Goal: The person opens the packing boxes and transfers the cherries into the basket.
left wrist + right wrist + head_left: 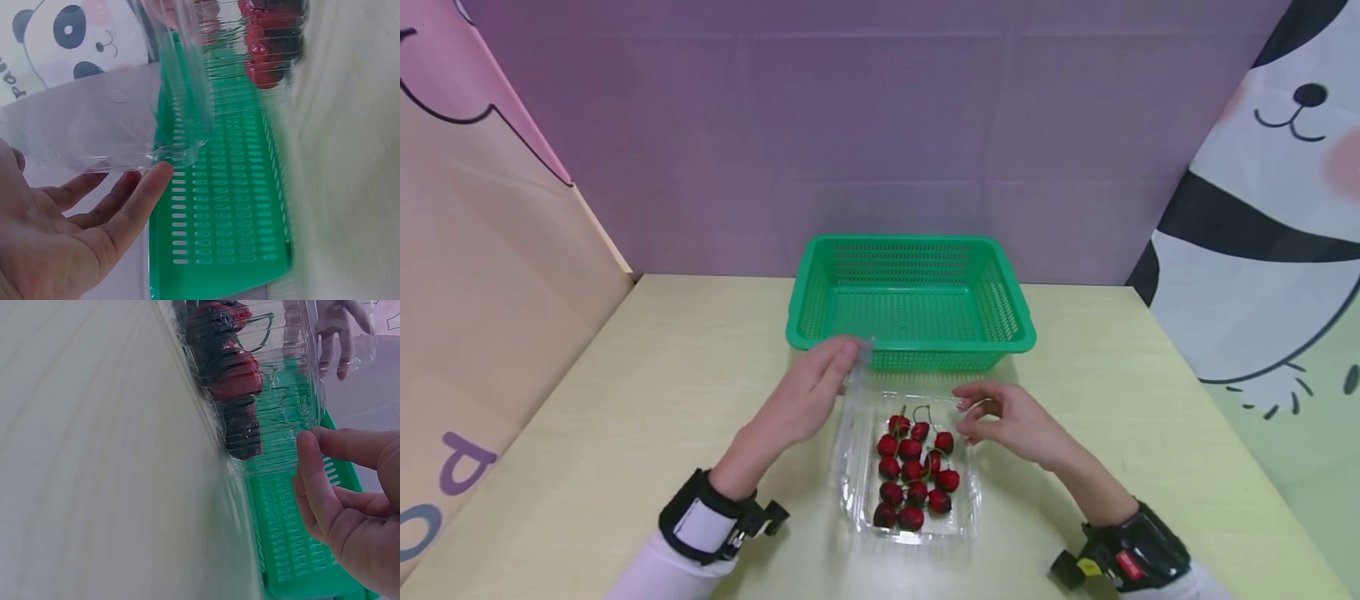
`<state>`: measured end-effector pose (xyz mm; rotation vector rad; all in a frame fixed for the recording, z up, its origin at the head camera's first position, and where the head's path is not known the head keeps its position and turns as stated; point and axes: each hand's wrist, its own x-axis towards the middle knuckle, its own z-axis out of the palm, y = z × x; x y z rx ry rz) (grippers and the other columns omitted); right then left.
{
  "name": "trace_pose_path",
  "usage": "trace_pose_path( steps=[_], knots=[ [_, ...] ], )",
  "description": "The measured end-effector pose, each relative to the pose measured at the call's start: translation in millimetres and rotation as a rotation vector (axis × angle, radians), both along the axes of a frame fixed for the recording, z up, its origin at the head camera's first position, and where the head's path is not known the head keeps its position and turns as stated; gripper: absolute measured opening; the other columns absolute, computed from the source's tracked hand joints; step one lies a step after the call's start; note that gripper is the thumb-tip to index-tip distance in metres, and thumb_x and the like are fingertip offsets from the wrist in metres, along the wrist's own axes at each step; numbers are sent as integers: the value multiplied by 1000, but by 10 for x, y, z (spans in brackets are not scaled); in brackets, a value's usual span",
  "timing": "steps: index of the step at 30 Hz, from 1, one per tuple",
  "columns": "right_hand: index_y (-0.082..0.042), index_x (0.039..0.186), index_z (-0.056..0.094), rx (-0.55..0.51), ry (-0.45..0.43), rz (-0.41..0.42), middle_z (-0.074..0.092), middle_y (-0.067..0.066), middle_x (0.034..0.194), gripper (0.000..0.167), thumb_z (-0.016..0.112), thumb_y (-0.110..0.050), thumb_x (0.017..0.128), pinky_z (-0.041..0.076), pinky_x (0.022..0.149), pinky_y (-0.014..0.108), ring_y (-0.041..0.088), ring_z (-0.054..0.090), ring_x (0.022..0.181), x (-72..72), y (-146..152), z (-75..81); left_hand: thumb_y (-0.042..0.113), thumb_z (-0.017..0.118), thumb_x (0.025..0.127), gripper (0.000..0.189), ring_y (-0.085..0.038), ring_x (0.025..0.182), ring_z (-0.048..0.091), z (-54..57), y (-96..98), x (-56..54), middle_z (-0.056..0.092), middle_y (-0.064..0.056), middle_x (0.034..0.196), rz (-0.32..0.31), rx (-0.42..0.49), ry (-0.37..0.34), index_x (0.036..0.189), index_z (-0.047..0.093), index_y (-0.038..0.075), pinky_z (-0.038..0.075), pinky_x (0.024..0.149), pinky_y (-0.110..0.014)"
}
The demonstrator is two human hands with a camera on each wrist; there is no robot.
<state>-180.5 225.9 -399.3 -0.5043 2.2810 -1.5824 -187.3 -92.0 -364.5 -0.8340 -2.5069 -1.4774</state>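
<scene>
A clear plastic clamshell box point(967, 510) lies on the table with its lid point(850, 442) raised on the left side. Several dark red cherries point(912, 471) with green stems sit in its base. My left hand point(811, 385) is at the lid's outer face; in the left wrist view its extended fingers point(140, 203) touch the lid's edge. At the base's far right corner, my right hand point(1018, 425) pinches the rim between thumb and forefinger point(310, 450). The clear plastic makes the exact contact of the left fingers hard to see.
Behind the box stands a green perforated basket point(797, 321), close to the purple back wall point(880, 125). Printed panels flank the pale table point(715, 333) on both sides, a panda point(1270, 208) on the right one.
</scene>
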Motion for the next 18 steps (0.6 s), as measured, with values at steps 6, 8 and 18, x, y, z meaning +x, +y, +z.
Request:
trace_pose_path(
  steps=[6, 8, 18],
  knots=[
    [17, 137, 51, 14, 5, -11, 57, 30, 119, 51, 71, -3, 95, 61, 77, 36, 32, 68, 92, -1, 4, 2, 32, 29, 115, 47, -28, 99, 67, 54, -54, -27, 69, -12, 114, 15, 13, 12, 136, 60, 3, 56, 83, -43],
    [16, 137, 51, 24, 11, -16, 58, 29, 120, 50, 71, -3, 95, 61, 77, 35, 32, 68, 92, -1, 6, 5, 32, 31, 115, 45, -28, 99, 67, 76, -77, -28, 68, -13, 115, 12, 40, -15, 134, 60, 3, 58, 82, -45],
    [16, 137, 52, 21, 12, -26, 58, 29, 122, 50, 71, -2, 94, 61, 77, 35, 32, 66, 98, -3, 14, 7, 31, 53, 109, 35, -24, 88, 71, 183, -245, -38, 64, -7, 118, 81, -19, -33, 131, 67, 7, 56, 78, -42]
  ],
)
